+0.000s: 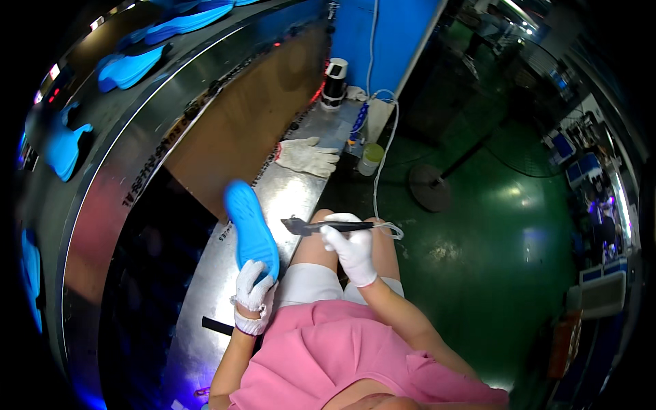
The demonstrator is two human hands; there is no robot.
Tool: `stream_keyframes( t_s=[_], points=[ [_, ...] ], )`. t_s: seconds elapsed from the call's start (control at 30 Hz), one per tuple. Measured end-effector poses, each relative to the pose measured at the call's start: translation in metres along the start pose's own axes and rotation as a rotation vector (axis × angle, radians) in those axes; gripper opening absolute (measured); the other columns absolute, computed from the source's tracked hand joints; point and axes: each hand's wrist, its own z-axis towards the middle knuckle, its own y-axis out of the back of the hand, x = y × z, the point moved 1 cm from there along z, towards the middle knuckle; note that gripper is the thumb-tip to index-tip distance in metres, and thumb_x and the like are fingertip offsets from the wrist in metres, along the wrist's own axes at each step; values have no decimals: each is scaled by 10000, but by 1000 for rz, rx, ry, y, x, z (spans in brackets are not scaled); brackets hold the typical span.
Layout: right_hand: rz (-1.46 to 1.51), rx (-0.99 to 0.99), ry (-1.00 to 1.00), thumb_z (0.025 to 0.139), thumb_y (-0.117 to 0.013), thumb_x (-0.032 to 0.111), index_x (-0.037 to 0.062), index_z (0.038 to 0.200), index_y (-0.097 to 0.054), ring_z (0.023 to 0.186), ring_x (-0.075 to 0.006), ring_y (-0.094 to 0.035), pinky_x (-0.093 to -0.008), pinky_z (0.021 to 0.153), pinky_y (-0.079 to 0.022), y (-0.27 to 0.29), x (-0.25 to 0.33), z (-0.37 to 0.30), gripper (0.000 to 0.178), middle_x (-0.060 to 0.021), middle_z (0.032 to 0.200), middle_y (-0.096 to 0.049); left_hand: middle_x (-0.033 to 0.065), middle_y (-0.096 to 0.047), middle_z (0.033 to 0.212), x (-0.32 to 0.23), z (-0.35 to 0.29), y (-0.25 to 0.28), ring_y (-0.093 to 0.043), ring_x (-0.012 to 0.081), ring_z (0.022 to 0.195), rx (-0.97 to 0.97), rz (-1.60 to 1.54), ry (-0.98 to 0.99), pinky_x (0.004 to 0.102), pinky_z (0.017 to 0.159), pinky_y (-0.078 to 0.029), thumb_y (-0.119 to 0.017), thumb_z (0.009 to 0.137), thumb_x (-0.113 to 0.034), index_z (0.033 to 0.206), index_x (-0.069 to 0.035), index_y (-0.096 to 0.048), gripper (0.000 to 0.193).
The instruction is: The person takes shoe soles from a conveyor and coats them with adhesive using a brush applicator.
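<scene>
My left hand [253, 294], in a white knit glove, grips the heel end of a blue shoe sole [250, 222]. The sole lies lengthwise over the metal ledge, its hollowed, patterned face up. In my white-gloved right hand [354, 254], above my lap, is a dark-handled brush [298, 226]. Its bristle end points left toward the sole, a short gap apart from it. A thin pale hose [389, 231] loops at the back end of the handle.
Along the left runs a conveyor with several blue soles [131, 67]. On the metal ledge [205, 301] rest a loose white glove [307, 156], a black-and-white bottle [334, 83] and a black strip [217, 325]. A yellowish cup [370, 158] hangs beside it. A round-based stand [430, 187] stands on the green floor.
</scene>
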Motion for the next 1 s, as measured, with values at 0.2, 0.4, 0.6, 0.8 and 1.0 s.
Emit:
stream_keyframes(
  t_s=[0.2, 0.4, 0.6, 0.8, 1.0],
  points=[
    [-147, 44, 45, 882, -725, 49, -9, 998, -666, 610, -73, -598, -220, 538, -471, -1, -31, 20, 143, -28, 782, -660, 177, -360, 1531, 13, -6, -15, -421, 298, 1356, -311, -1083, 975, 446, 1085, -406, -620, 945, -270, 1407, -27, -476, 541],
    [-249, 144, -31, 883, -717, 121, -7, 870, -701, 568, -72, -546, -235, 526, -435, -29, -54, 59, 130, -11, 697, -645, 208, -564, 1348, 64, 12, -69, -665, 317, 894, 251, -2673, 638, 325, 455, -467, -133, 886, -831, 1479, -79, -393, 992],
    [-866, 305, 222, 846, -700, 250, 86, 918, -725, 710, -332, -681, -399, 676, -541, -60, -76, 45, 181, -154, 776, -701, 210, -589, 1288, 19, 55, -68, -607, 391, 1105, -283, -2157, 1379, 525, 941, -517, -223, 969, -711, 1423, -111, -470, 792],
    [-302, 367, -254, 837, -730, 108, 60, 945, -675, 702, -250, -655, -338, 647, -534, -46, 3, 9, 130, -109, 796, -666, 213, -627, 1216, 8, 48, -58, -648, 386, 980, -180, -2174, 1345, 512, 853, -548, -225, 985, -669, 1373, -85, -514, 759],
    [-665, 494, 691, 782, -761, 32, 47, 935, -710, 707, -212, -684, -323, 641, -533, -66, 24, 5, 162, -97, 853, -702, 212, -567, 1304, -8, 53, -68, -578, 373, 1166, -284, -2495, 893, 497, 1048, -451, -383, 964, -677, 1391, -14, -460, 792]
  ],
)
